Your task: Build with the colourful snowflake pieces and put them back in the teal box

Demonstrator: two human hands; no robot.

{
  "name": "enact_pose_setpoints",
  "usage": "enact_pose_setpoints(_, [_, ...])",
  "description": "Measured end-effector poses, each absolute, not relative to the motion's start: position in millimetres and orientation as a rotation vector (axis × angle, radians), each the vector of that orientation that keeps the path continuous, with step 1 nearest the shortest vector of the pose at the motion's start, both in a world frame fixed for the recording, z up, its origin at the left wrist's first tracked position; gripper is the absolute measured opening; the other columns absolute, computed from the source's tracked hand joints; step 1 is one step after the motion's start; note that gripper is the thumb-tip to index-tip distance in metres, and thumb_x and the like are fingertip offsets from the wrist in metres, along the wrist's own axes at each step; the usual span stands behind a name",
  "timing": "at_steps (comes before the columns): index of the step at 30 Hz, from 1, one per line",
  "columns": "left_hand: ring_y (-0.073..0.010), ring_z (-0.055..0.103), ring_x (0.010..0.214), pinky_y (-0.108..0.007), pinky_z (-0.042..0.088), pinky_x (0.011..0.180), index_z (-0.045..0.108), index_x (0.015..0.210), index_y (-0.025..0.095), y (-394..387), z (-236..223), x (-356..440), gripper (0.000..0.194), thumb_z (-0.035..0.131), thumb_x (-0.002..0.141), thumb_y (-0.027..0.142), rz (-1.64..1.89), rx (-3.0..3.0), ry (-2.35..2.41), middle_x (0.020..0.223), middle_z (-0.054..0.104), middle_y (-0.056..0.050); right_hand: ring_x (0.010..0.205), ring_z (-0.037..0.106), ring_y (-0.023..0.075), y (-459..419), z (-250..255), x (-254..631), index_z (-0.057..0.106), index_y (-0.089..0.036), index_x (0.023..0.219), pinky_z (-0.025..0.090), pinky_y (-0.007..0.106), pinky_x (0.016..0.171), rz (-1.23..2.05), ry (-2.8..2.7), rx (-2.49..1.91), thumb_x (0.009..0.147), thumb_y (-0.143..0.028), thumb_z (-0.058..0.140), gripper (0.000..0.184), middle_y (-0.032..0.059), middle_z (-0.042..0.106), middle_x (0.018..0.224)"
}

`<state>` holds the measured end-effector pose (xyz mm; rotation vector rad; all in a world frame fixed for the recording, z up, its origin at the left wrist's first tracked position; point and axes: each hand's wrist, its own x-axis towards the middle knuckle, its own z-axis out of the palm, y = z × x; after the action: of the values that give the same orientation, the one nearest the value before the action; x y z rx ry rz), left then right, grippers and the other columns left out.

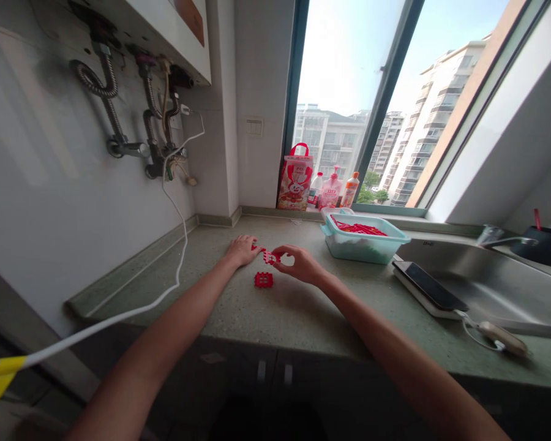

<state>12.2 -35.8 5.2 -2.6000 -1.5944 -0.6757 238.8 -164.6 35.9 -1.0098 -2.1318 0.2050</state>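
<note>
My left hand (242, 249) and my right hand (298, 263) meet over the speckled countertop (303, 306), fingers pinched together. Between them they hold a small red plastic piece (269, 256). My left fingertips also touch a tiny red part (257, 248). A second red building piece (263, 280), square with holes, lies flat on the counter just below the hands. A teal plastic box (362, 242) holding several red pieces stands to the right of my right hand.
A phone on a white pad (429, 286) lies by the steel sink (487, 275), with a cable and adapter (502, 339). A red bag (295, 179) and bottles (333, 191) stand on the window sill. A white cable (177, 269) hangs from the wall pipes.
</note>
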Motion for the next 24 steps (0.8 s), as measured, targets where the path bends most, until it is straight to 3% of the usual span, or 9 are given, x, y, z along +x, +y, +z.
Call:
enact_pose_setpoints(5, [-0.0300, 0.063, 0.112, -0.041, 0.047, 0.099, 0.068, 0.102, 0.020, -34.8, 3.8, 10.8, 0.042, 0.060, 0.094, 0.060, -0.763, -2.594, -1.604, 0.113, 0.070, -0.013, 0.102, 0.070, 0.0219, -180.3, 33.4, 215.7, 0.077, -0.028, 0.111, 0.051, 0.034, 0.097, 0.262, -2.389, -0.907, 0.086, -0.034, 0.078, 0.026, 0.0044, 0.076, 0.107])
enact_pose_setpoints(8, [-0.0279, 0.063, 0.110, -0.040, 0.047, 0.098, 0.067, 0.094, 0.021, -35.0, 4.4, 10.1, 0.038, 0.055, 0.098, 0.057, -0.768, -2.612, -1.570, 0.110, 0.070, -0.012, 0.100, 0.070, 0.0210, -181.1, 26.6, 210.7, 0.077, -0.029, 0.111, 0.051, 0.031, 0.096, 0.238, -2.418, -0.971, 0.082, -0.030, 0.081, 0.029, 0.0029, 0.075, 0.105])
enact_pose_setpoints(14, [-0.0276, 0.063, 0.111, -0.038, 0.046, 0.097, 0.069, 0.097, 0.022, -31.9, 9.5, 7.4, 0.044, 0.039, 0.104, 0.053, -0.713, -2.623, -1.588, 0.113, 0.070, -0.010, 0.098, 0.068, 0.0212, -164.0, 41.3, 241.5, 0.075, -0.028, 0.112, 0.050, 0.030, 0.092, -0.135, -2.409, -0.966, 0.081, -0.031, 0.080, 0.032, 0.0033, 0.075, 0.106])
enact_pose_setpoints(19, [-0.0288, 0.063, 0.111, -0.039, 0.046, 0.097, 0.070, 0.102, 0.021, -30.3, 12.9, 3.8, 0.045, 0.040, 0.103, 0.054, -0.794, -2.657, -1.557, 0.114, 0.070, -0.011, 0.118, 0.060, 0.0280, -165.7, 81.4, 344.0, 0.072, -0.024, 0.118, 0.041, 0.042, 0.107, -0.714, -1.641, -1.338, 0.094, -0.035, 0.063, 0.028, 0.0104, 0.070, 0.126])
enact_pose_setpoints(24, [-0.0301, 0.062, 0.114, -0.041, 0.046, 0.098, 0.071, 0.102, 0.020, -31.3, 13.1, 6.1, 0.047, 0.039, 0.102, 0.054, -0.753, -2.663, -1.539, 0.116, 0.071, -0.012, 0.119, 0.055, 0.0332, -186.1, 83.3, 430.2, 0.069, -0.020, 0.126, 0.040, 0.050, 0.103, -0.833, -1.093, -1.719, 0.097, -0.045, 0.053, 0.042, 0.0141, 0.069, 0.127])
